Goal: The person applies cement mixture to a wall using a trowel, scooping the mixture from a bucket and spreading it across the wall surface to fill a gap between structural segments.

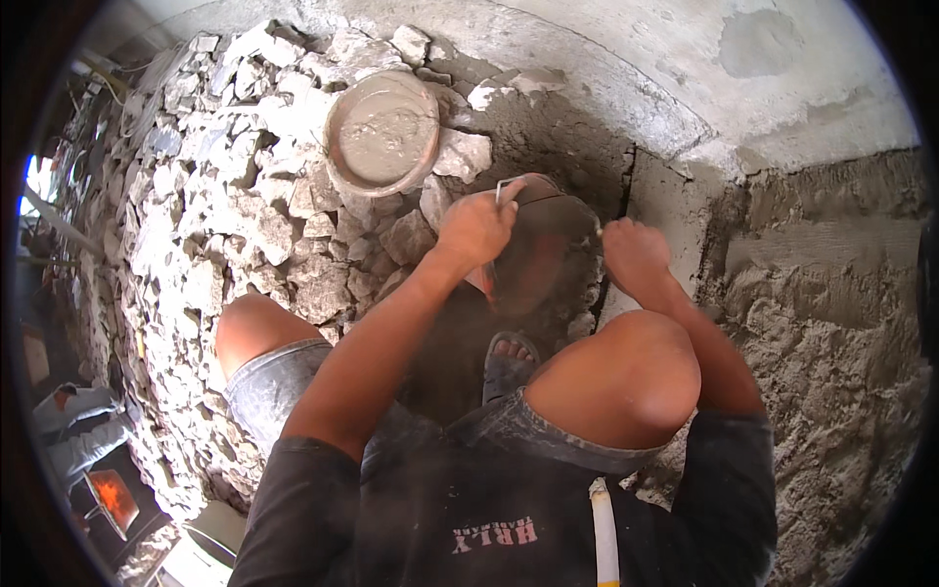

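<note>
My left hand [479, 227] is closed at the upper left rim of a round, dark, dusty container [548, 235] with reddish-orange patches. A thin metal loop [502, 188], like a wire handle, shows by its fingers. The container looks tilted, and its contents are hard to make out through dust. My right hand [636, 256] is curled into a fist at the container's right side; what its fingers grip is hidden. Up and to the left, a round tub [430, 147] of wet grey mortar sits on the stones.
Broken stones [264, 220] cover the ground on the left. A concrete wall [646, 68] curves across the far side, and rough mortared masonry [812, 284] stands at right. My sandalled foot [511, 354] is just below the container. A cigarette [604, 533] juts in at the bottom.
</note>
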Motion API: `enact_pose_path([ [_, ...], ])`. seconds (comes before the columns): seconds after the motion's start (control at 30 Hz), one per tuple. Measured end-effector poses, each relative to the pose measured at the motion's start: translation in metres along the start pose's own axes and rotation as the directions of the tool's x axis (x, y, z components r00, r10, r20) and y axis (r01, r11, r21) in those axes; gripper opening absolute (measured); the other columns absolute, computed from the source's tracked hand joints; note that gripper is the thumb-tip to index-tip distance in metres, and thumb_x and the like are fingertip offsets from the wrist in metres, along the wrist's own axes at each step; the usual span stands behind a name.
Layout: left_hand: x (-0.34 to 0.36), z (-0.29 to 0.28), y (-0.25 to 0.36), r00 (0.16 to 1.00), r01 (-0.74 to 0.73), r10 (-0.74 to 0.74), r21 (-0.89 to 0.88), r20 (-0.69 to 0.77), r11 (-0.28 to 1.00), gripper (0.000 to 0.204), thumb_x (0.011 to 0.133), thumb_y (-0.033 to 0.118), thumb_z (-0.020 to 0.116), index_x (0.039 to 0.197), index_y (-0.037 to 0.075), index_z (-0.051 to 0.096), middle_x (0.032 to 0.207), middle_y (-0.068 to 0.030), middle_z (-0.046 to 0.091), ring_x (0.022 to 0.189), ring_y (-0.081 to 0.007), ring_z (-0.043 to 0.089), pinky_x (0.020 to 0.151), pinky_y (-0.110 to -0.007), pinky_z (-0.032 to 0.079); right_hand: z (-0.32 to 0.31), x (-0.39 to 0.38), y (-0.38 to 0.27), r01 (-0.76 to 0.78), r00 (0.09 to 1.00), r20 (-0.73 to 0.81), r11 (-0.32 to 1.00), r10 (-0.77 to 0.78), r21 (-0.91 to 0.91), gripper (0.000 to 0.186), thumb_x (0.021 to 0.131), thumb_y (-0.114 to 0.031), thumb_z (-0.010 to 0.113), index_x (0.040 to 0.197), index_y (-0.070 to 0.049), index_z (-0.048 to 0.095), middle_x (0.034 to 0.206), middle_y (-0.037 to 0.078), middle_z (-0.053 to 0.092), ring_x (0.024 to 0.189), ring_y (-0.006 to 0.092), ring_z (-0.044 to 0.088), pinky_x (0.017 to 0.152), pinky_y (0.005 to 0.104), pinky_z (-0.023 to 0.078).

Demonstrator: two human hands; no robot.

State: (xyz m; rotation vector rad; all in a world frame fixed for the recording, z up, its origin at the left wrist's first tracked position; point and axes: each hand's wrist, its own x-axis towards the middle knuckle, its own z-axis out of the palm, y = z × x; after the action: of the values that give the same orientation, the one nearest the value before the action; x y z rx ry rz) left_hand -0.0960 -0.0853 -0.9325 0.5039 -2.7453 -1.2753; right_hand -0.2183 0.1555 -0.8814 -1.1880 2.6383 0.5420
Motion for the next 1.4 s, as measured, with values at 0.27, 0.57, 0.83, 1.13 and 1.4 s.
enact_pose_path([
  [0.27, -0.003, 0.026, 0.003, 0.989, 0.141, -0.132, 0.133, -0.07, 0.981, 0.043, 0.102, 0.04, 0.055, 0.108, 0.002, 0.074, 0.097, -0.0243, 0.073, 0.098, -0.0444, 0.069, 0.086, -0.053, 0.054, -0.01, 0.018, -0.038, 0.195, 0.875, 0.414, 0.965, -0.252, 0.177, 0.024, 0.09, -0.016, 0.064, 0.106, -0.007, 0.079, 0.11, 0.017, 0.077, 0.103, 0.0351, 0.075, 0.084, 0.0478, 0.061],
  [0.57, -0.001, -0.017, -0.069, 0.959, 0.228, -0.251, -0.171, -0.129, 0.959, 0.05, 0.105, 0.044, 0.055, 0.117, -0.001, 0.073, 0.102, -0.0325, 0.07, 0.098, -0.0445, 0.069, 0.086, -0.049, 0.051, 0.067, -0.04, -0.05, -0.234, 0.949, 0.289, 0.34, -0.122, 0.911, 0.046, 0.085, -0.03, 0.081, 0.123, -0.006, 0.072, 0.104, 0.023, 0.074, 0.101, 0.0342, 0.072, 0.092, 0.0425, 0.054],
  [0.83, 0.008, -0.003, -0.078, 0.967, 0.14, -0.192, -0.278, -0.168, 0.95, 0.044, 0.107, 0.037, 0.055, 0.122, -0.002, 0.07, 0.087, -0.0241, 0.067, 0.081, -0.0322, 0.061, 0.082, -0.045, 0.049, 0.013, -0.074, 0.072, -0.093, 0.987, 0.098, -0.049, 0.125, 0.994, 0.018, 0.092, -0.022, 0.078, 0.103, -0.006, 0.076, 0.082, 0.006, 0.074, 0.062, 0.0145, 0.066, 0.054, 0.0288, 0.054],
  [1.13, 0.015, -0.014, -0.02, 0.977, 0.172, -0.194, -0.201, -0.092, 0.964, 0.042, 0.106, 0.033, 0.057, 0.105, -0.006, 0.069, 0.08, -0.0287, 0.063, 0.075, -0.0401, 0.063, 0.075, -0.049, 0.049, -0.096, -0.172, 0.295, 0.168, 0.482, 0.087, -0.189, 0.872, 0.967, 0.015, 0.101, -0.016, 0.063, 0.1, 0.0, 0.066, 0.072, 0.005, 0.063, 0.05, 0.0089, 0.054, 0.041, 0.0238, 0.047],
  [1.4, 0.025, 0.003, -0.012, 0.985, 0.135, -0.149, -0.151, -0.084, 0.979, 0.044, 0.104, 0.029, 0.059, 0.084, -0.009, 0.066, 0.075, -0.0305, 0.063, 0.071, -0.0455, 0.065, 0.069, -0.051, 0.048, -0.037, -0.168, 0.241, -0.286, 0.586, 0.354, -0.223, 0.729, 0.932, 0.023, 0.1, -0.019, 0.064, 0.106, 0.003, 0.065, 0.078, 0.009, 0.064, 0.061, 0.0124, 0.06, 0.049, 0.0273, 0.055],
])
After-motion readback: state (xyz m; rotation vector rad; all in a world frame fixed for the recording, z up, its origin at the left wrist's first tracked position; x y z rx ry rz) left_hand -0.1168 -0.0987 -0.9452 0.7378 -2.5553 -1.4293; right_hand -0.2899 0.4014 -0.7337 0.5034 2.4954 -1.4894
